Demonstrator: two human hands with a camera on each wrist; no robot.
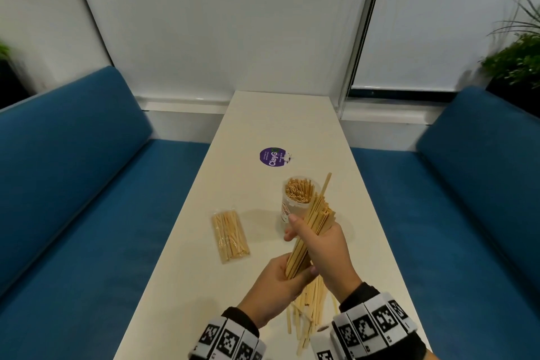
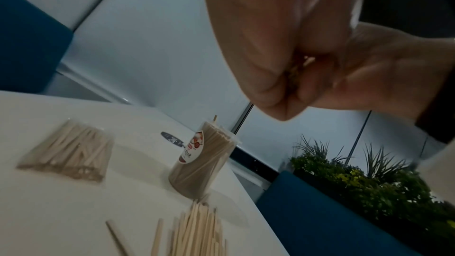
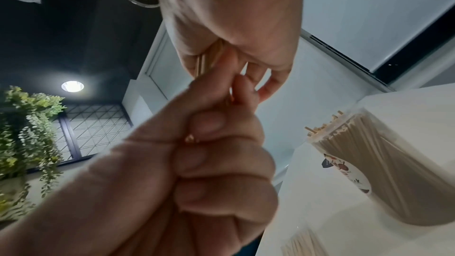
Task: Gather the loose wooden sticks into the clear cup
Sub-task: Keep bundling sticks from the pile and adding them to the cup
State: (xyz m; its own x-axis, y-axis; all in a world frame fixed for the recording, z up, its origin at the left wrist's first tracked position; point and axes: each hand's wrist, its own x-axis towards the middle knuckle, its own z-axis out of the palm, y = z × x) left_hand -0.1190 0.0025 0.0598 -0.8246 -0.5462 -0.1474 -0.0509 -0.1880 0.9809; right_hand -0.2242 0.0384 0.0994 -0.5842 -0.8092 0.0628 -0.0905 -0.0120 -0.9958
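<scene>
your right hand (image 1: 324, 245) and left hand (image 1: 280, 280) both wrap around one bundle of sticks (image 1: 306, 231), right fist on the upper part, left fist on the lower end, held up off the table (image 1: 263, 126). the bundle's long axis runs from your left hand up and away to the right, and its splayed top, with one stick poking out past the rest, points at the clear cup (image 1: 296, 199). the cup stands upright just beyond the hands, a little left of the bundle's tip, nearer your right hand and already crowded with sticks. to drop in, the bundle likely needs tipping closer to vertical over the mouth. more loose sticks (image 1: 306, 318) lie on the table beneath your wrists, pointing roughly away from you. a sealed packet of sticks (image 1: 230, 235) lies left of the cup.
</scene>
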